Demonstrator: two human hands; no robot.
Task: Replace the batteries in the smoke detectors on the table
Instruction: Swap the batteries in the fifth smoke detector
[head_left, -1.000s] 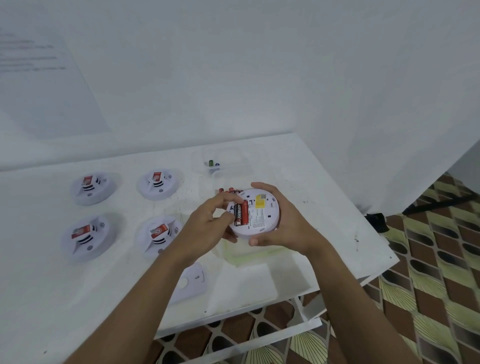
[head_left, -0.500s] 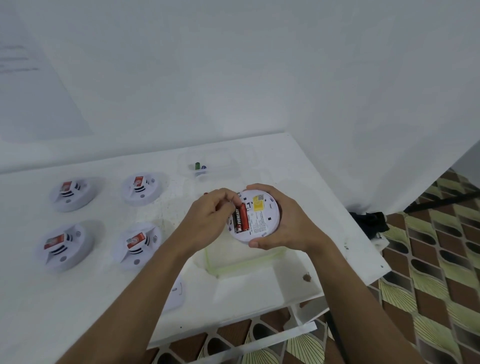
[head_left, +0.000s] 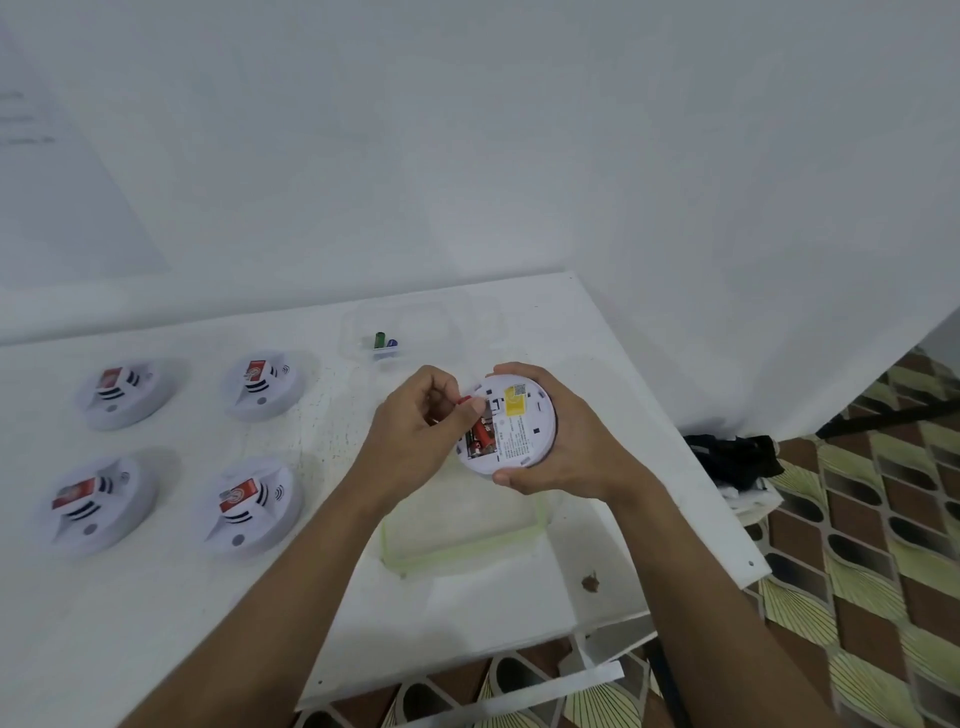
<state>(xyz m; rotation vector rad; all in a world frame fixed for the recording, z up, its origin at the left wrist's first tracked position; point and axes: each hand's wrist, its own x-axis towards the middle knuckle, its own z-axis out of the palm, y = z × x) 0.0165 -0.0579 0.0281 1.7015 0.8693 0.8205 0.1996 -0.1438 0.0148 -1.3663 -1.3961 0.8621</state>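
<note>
Detector (head_left: 519, 421) sits clamped in right hand (head_left: 571, 452), red battery (head_left: 480, 435) in its bay; left hand (head_left: 415, 431) pinches second red battery (head_left: 464, 400); clear tray (head_left: 423, 330) holds two small batteries (head_left: 381, 340).

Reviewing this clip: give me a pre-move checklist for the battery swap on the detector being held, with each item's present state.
1. The right hand holds the round white smoke detector back side up: ok.
2. The left hand has a pinch grip on the end of the red battery: ok.
3. That battery is free of its compartment: cannot tell, the thumb hides it.
4. The clear green-rimmed container sits below the hands: ok.
5. The green battery lies in the far clear tray: ok.
</note>
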